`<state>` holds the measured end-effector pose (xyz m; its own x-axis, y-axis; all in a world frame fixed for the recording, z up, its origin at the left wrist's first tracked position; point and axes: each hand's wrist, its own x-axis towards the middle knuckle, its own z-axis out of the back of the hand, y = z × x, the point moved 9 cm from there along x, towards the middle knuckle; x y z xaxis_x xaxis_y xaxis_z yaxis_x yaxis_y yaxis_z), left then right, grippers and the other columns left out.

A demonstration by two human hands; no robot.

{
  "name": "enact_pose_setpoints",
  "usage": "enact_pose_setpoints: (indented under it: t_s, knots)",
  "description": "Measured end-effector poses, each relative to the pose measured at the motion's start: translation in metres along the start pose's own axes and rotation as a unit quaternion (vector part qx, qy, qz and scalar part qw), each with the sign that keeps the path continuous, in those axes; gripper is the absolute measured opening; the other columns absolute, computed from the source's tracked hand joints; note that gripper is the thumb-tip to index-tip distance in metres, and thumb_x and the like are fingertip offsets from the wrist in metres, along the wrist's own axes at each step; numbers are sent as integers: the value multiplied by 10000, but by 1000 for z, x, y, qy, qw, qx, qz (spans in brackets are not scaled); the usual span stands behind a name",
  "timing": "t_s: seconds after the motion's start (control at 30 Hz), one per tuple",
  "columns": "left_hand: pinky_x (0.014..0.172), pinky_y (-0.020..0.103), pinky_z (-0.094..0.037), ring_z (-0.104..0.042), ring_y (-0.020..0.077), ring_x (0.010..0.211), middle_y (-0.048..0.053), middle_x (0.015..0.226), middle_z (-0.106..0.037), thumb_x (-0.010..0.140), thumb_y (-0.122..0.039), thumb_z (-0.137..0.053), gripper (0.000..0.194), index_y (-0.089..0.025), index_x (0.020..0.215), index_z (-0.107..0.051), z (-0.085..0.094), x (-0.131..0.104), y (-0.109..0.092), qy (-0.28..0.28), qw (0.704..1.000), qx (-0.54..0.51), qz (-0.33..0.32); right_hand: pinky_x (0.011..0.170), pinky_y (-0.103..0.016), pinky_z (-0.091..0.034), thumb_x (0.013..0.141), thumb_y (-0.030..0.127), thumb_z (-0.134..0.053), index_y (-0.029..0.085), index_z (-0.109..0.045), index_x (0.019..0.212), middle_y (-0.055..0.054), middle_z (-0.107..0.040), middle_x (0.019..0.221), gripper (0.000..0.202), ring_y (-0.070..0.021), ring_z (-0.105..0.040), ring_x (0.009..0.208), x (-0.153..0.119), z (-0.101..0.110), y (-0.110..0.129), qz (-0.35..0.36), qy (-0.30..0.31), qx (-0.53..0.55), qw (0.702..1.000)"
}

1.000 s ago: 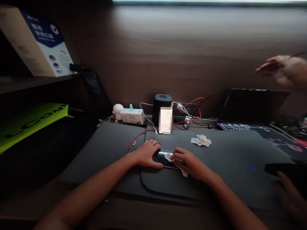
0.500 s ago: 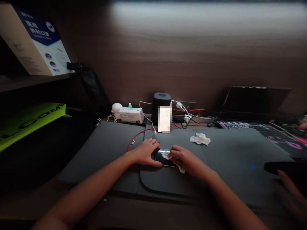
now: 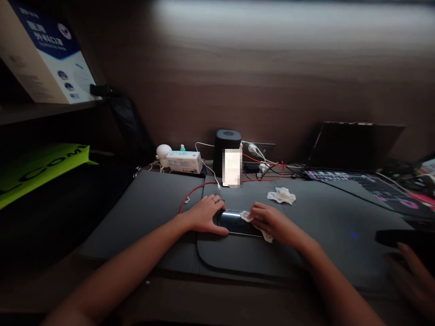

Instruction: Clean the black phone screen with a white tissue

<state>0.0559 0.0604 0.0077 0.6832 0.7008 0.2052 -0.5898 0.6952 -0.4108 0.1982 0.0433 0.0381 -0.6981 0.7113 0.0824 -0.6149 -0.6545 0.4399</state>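
A dark, shiny phone [image 3: 234, 222] lies flat on a grey mat [image 3: 244, 258], screen up. My left hand [image 3: 205, 215] grips its left end between thumb and fingers, with a ring on one finger. My right hand [image 3: 272, 222] is closed on a white tissue [image 3: 268, 236] at the phone's right end. Part of that tissue touches the screen, and part hangs out below the fingers. A second crumpled tissue [image 3: 282, 195] rests on the mat, behind and to the right of my right hand.
Behind the phone stand a black cylinder [image 3: 227, 136], a white box [image 3: 185, 162] and cables. An open laptop [image 3: 356, 147] is at the right. Another person's hand [image 3: 413, 267] holds a dark object at the right edge. A shelf with a mask box [image 3: 64, 59] is at the left.
My right hand has slid right along the phone with the tissue, baring more of the screen. My left hand keeps its grip. A black cable now shows across the mat near the laptop.
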Motion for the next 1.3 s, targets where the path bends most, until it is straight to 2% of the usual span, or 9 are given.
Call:
enact_pose_setpoints:
  t_s: [0.2,0.4,0.5,0.77,0.87,0.97,1.07,1.17,1.3]
  knots:
    - [922,422,-437,-523,287,1034,77,1091,-559,679,-637,-752,599,-208,1054,-569,0,0,0,5,1000,1,6,716,-284,-469,1016,322,-436,188,-661,930,-77,-595,947,276,-177,-581,794,6,-9,17,32,5,9,999]
    - [938,422,-434,-521,283,1039,77,1095,-563,687,-620,-756,595,-201,1067,-572,1,-1,1,5,1000,2,5,741,-329,-471,991,231,-446,178,-669,916,-99,-610,931,241,-207,-572,820,3,-1,4,12,-27,-68,997]
    - [935,421,-435,-524,284,1046,74,1100,-566,684,-616,-758,589,-206,1063,-569,1,-1,0,7,1000,0,4,757,-350,-479,988,191,-434,176,-686,958,-113,-625,962,254,-218,-566,841,3,-6,11,28,-38,-101,994]
    - [901,407,-441,-528,282,1025,73,1071,-562,689,-548,-765,529,-209,1042,-565,0,0,1,2,1000,15,2,966,-421,-480,1000,336,-505,241,-568,1341,-121,-595,1241,359,-263,-529,1138,10,-33,55,92,13,-69,993]
    - [889,395,-444,-533,277,1016,72,1058,-557,695,-509,-763,481,-206,1014,-570,0,0,1,-1,1000,23,2,995,-427,-464,1006,368,-490,207,-617,1275,-124,-597,1268,338,-267,-541,1143,8,-34,62,111,41,-68,991]
    - [902,406,-440,-528,279,1023,76,1075,-562,692,-554,-759,531,-202,1037,-560,1,0,0,-5,1000,14,4,973,-413,-475,1032,397,-428,208,-652,1235,-119,-629,1219,357,-257,-574,1116,7,-28,51,85,48,-58,994]
    - [894,418,-439,-524,285,1012,77,1062,-567,683,-594,-758,553,-198,1012,-555,0,0,0,-1,1000,17,5,992,-447,-464,1021,436,-442,199,-605,1320,-138,-622,1255,415,-283,-556,1163,7,-23,41,57,21,-67,996]
    - [892,409,-439,-531,278,1003,73,1044,-564,688,-572,-763,526,-200,998,-559,-1,0,0,1,1000,18,4,1064,-445,-414,992,481,-496,191,-565,1372,-138,-582,1353,483,-292,-503,1260,8,-27,51,95,23,-43,994]
    - [912,404,-438,-530,279,1027,78,1075,-562,686,-560,-768,543,-205,1041,-561,0,0,2,-7,1000,13,7,1021,-385,-444,1017,433,-463,228,-680,1223,-100,-649,1270,362,-249,-577,1172,7,-26,53,102,45,-8,994]
